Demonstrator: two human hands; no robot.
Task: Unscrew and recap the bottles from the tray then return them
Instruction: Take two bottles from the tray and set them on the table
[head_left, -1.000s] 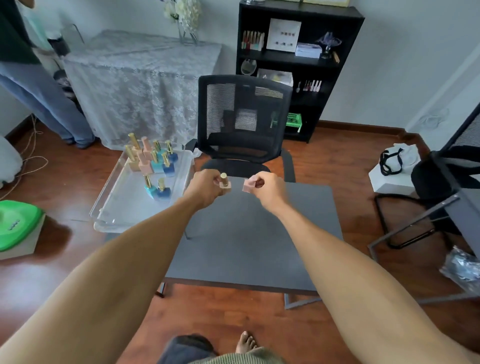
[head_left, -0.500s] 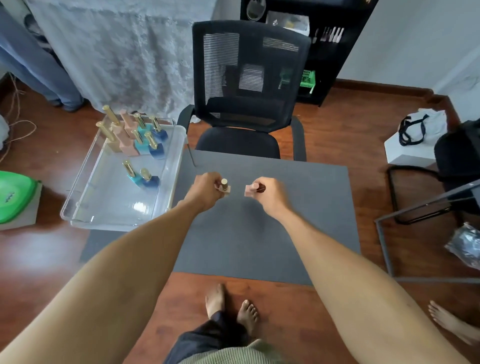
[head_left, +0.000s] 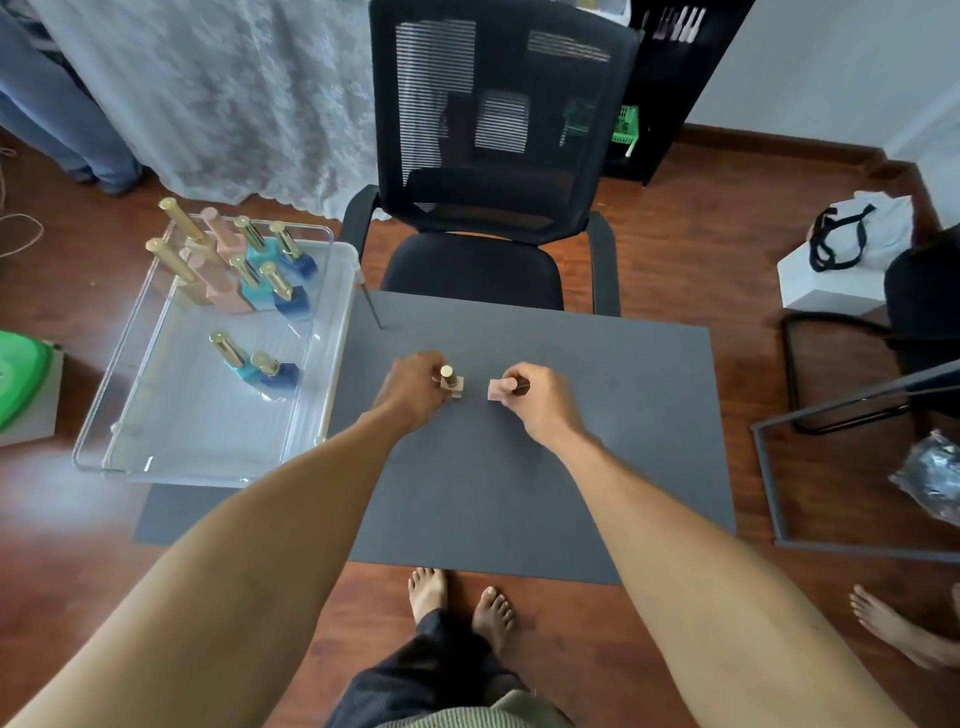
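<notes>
Bottles in both hands, low over grey table (head_left: 597, 441). Left hand (head_left: 413, 384) curled round small pink bottle (head_left: 452, 385), gold cap (head_left: 447, 372) up, base at or just off table; contact not clear. Right hand (head_left: 535, 397) pinching second pink bottle (head_left: 500, 388) tipped on its side, dark cap end (head_left: 521, 385) tucked toward fingers (head_left: 511, 375). Two bottles near each other, not touching. Clear tray (head_left: 332, 374) at left edge of table, partly overhanging, holding ten more bottles: pink, teal and blue bodies, most with gold caps, eight grouped at far end (head_left: 239, 265), pair (head_left: 254, 361) near middle.

Likely light and rigid, glass or hard plastic by appearance, so breakable if dropped on wood floor (head_left: 675, 249). Smooth square bodies probably slick under fingertips but flat-sided, so unlikely to roll and good for bracing. Tall narrow caps likely top-heavy once upright, easy to knock over among neighbours in tray. Best hold, by judgement: body clamped across flat faces with one hand, cap pinched near its base with other for twist; return to tray by body, not by cap, in case thread not fully seated.
</notes>
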